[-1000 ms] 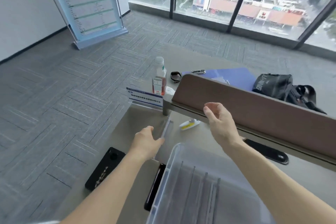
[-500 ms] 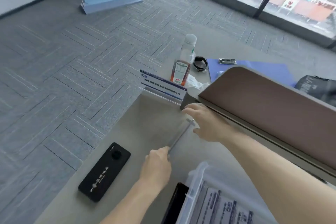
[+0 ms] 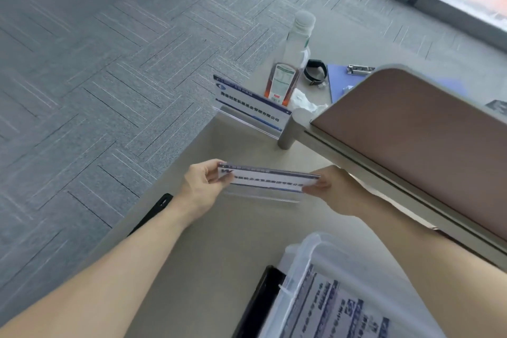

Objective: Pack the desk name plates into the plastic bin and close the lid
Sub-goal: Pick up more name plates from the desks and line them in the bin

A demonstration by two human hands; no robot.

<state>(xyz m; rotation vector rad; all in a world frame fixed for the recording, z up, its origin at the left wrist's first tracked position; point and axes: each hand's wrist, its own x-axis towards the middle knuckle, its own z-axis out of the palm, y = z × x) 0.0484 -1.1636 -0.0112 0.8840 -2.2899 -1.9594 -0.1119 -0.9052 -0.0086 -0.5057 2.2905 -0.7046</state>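
At five o'clock the plastic bin (image 3: 307, 269) sits open on the table (image 3: 219, 255), plates already inside. Above centre, the left hand (image 3: 201, 189) and right hand (image 3: 333, 189) each pinch an end of a name plate (image 3: 267, 181). It looks light, stiff and slippery, so end grips suit it. Half a second ago it was edge-on near the divider; now it faces the camera. Another plate (image 3: 249, 108) stands at twelve o'clock.

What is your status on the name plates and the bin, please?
Both hands, left and right, grip one name plate by its ends, above the desk. Second plate standing by the divider. Bin open, path clear.
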